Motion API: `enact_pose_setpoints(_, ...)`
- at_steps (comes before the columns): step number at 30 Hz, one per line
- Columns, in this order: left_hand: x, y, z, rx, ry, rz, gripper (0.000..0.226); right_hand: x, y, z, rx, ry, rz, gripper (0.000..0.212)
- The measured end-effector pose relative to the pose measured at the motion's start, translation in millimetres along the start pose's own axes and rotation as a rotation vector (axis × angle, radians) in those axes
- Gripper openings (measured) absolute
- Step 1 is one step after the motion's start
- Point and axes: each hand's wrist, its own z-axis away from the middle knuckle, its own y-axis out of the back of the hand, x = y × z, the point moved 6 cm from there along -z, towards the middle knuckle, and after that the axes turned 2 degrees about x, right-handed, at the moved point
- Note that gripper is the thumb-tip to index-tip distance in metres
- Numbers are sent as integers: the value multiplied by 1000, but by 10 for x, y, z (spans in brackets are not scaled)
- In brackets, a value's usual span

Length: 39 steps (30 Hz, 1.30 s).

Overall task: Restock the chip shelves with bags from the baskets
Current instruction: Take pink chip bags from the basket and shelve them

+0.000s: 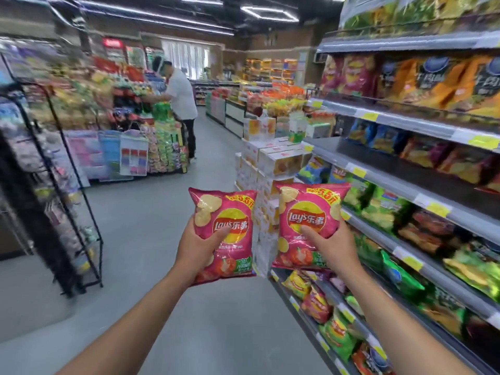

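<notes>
The left forearm (130, 320) and right forearm (395, 320) reach forward and up from below, bare, at about the same height and well apart. The left hand (198, 249) grips the left pink bag (230, 209) by its left edge, thumb pressed across the front, fingers hidden behind. The right hand (331, 246) holds the right pink bag (305, 212) the mirrored way, thumb across its front.
</notes>
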Motion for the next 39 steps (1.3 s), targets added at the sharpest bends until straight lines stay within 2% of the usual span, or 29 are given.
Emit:
enact_pose_setpoints(4,-42,182,-473,88,7,-24,58,-51,-529,-523,-57,26,-48,58)
enact_pose_setpoints(12,-62,257,-1518,230,0,-52,61,50,-1405,-1789,-199,40,-84,59)
enact_pose_setpoints(17,-131,286,-2029,283,-2,-35,56,62,-1866,-2492,-226,69,-78,73)
enact_pose_setpoints(23,-141,306,-2720,315,-22,-46,56,-16,-2355,-3089,-265,96,-88,63)
enact_pose_setpoints(28,-93,209,-3511,259,-55,-21,54,10,-2659,-3652,-231,78,-66,73)
enact_pose_setpoints(30,-49,169,-3892,229,-63,-4,53,-46,-2733,-3892,-193,76,-61,65)
enact_pose_setpoints(32,-13,114,-4291,178,-66,11,50,-111,-2785,-4125,-137,74,-54,60)
enact_pose_setpoints(39,223,-357,-5591,-57,-129,37,37,-134,-2682,-4851,105,28,-28,69)
